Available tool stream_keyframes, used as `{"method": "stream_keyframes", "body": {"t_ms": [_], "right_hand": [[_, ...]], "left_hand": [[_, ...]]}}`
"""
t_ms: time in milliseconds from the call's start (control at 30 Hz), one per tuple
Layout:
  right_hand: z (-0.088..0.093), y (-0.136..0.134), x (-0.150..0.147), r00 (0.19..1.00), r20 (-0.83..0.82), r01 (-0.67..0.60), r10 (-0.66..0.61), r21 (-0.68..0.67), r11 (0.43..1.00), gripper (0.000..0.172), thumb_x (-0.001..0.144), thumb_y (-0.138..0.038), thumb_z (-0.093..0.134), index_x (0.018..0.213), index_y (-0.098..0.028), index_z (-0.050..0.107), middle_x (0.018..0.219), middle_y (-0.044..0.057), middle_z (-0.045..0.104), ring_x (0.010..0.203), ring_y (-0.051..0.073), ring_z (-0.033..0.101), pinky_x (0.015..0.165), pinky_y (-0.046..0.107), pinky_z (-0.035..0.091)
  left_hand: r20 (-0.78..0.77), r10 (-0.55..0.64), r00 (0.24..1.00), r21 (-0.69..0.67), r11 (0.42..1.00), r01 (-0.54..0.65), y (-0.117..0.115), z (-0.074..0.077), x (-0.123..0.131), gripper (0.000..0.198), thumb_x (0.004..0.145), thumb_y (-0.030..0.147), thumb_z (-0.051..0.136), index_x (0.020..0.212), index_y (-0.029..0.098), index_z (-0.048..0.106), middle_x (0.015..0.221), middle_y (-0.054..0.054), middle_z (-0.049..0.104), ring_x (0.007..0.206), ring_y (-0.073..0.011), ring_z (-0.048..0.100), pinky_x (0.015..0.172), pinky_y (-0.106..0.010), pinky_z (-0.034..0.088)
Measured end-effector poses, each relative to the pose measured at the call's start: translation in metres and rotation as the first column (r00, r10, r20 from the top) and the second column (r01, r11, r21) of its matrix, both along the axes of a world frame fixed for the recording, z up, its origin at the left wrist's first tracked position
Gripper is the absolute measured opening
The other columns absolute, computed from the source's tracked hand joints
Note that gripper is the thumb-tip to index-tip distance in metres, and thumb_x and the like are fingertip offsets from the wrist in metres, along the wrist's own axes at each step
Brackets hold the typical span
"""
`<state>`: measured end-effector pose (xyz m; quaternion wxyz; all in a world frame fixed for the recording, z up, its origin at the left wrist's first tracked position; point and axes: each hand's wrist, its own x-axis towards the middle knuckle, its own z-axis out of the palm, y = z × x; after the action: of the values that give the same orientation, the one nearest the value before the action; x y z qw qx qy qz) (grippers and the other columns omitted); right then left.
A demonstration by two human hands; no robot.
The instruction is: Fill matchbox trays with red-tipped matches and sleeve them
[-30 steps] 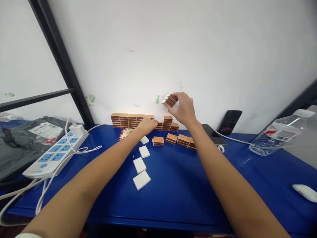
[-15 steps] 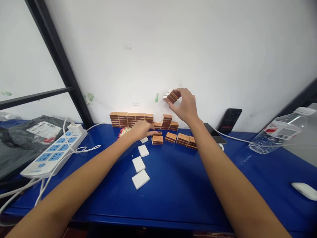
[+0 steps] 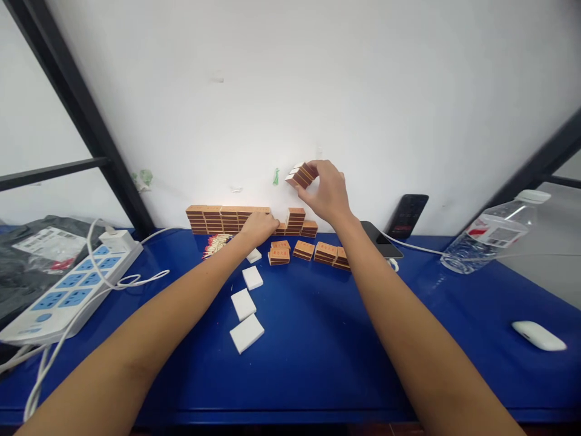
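Observation:
My right hand (image 3: 330,191) holds a small stack of matchboxes (image 3: 300,175), tilted, up in front of the wall. My left hand (image 3: 258,229) is at the right end of a long matchbox wall (image 3: 209,219), its fingers curled together; what they grip is hidden. Beside it stand a taller matchbox stack (image 3: 295,221) and a low one (image 3: 309,228). In front lie matchboxes with orange tops (image 3: 279,257), a single pile (image 3: 304,249) and a further group (image 3: 325,254). Loose red-tipped matches (image 3: 215,245) lie left of the left forearm.
Several white flat blocks (image 3: 246,332) run in a line on the blue table (image 3: 308,351). A power strip (image 3: 72,287) with white cables is at left, by a dark plastic bag (image 3: 27,260). Phones (image 3: 410,215), a water bottle (image 3: 492,233) and a white earbud case (image 3: 538,335) are at right.
My left hand has moved back from the front matchboxes to the row by the wall, its fingers closing. My right hand still holds its stack aloft. The view has shifted slightly right.

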<state>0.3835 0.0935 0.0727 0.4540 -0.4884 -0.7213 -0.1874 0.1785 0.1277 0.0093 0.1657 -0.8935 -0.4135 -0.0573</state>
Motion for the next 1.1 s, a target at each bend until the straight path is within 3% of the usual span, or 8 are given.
{"method": "stream_keyframes", "body": {"t_ms": [300,767,1100], "right_hand": [[0.005,-0.003,0.0,1.0,0.018,-0.005,0.005,0.004,1.0,0.04,0.103,-0.05,0.057,0.135,-0.027,0.054,0.126,0.015,0.067,0.116,0.036,0.059,0.098,0.054,0.043],[0.005,-0.003,0.0,1.0,-0.026,-0.017,0.017,0.002,1.0,0.033,0.098,-0.044,0.065,0.125,-0.027,0.057,0.124,0.013,0.069,0.117,0.034,0.062,0.1,0.054,0.043],[0.002,0.0,0.004,1.0,0.014,-0.003,0.003,-0.003,1.0,0.041,0.1,-0.048,0.06,0.136,-0.027,0.054,0.125,0.015,0.067,0.117,0.037,0.06,0.098,0.056,0.043]], "left_hand": [[-0.067,0.014,0.998,0.058,0.998,-0.01,-0.004,0.003,-0.008,0.026,0.104,0.012,0.057,0.109,0.007,0.081,0.109,-0.025,0.079,0.106,-0.0328,0.077,0.086,-0.038,0.054],[-0.068,0.061,0.996,0.062,0.997,-0.056,-0.009,0.0,-0.009,0.032,0.107,0.019,0.05,0.115,0.007,0.079,0.106,-0.024,0.08,0.1,-0.0341,0.079,0.08,-0.038,0.053],[-0.045,0.063,0.997,0.058,0.997,-0.06,-0.017,-0.006,-0.015,0.036,0.108,0.022,0.046,0.114,0.009,0.079,0.103,-0.021,0.081,0.096,-0.0326,0.079,0.077,-0.038,0.052]]}}
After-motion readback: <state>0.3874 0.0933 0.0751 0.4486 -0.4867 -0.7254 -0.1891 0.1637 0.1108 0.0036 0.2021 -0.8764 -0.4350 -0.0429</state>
